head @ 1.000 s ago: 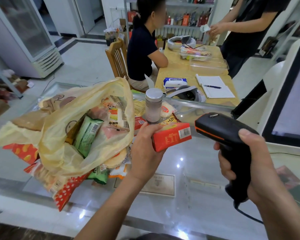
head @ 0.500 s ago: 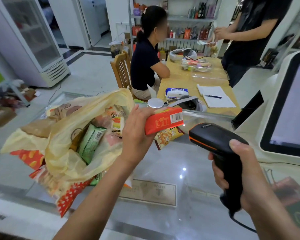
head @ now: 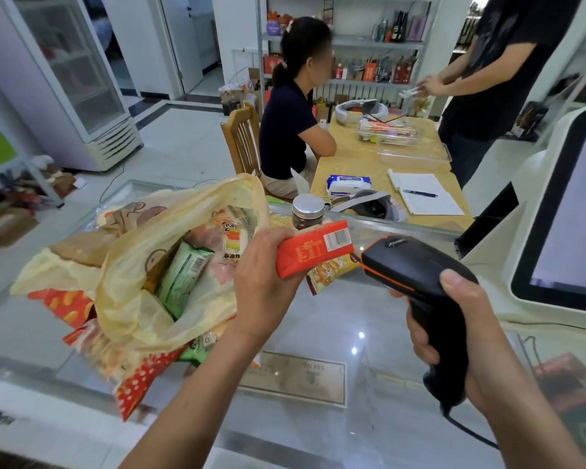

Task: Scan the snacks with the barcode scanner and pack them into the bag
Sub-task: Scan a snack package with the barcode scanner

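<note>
Landmark: yellow bag (head: 142,299), lying open on the glass counter (head: 369,333), mouth facing the wearer, several snacks already inside.

Left hand (head: 264,275): closed round one end of an orange snack pack (head: 313,253), held in the air just right of the bag's mouth. Barcode label on the pack's far right end, turned up.

Right hand (head: 460,336): wrapped round the grip of the black barcode scanner (head: 416,269), thumb on top, further right of the bag. Scanner nose sits just beside the pack's barcoded end; cannot tell if it is touching.

Another snack packet (head: 329,274) lies under the pack, right of the bag.

Judgement: scan step in hand. To do well: tilt the label towards the scanner window, keep a small gap, flatten the wrapper over the code, hold both steady for the read. Then swing left into the bag.
</note>
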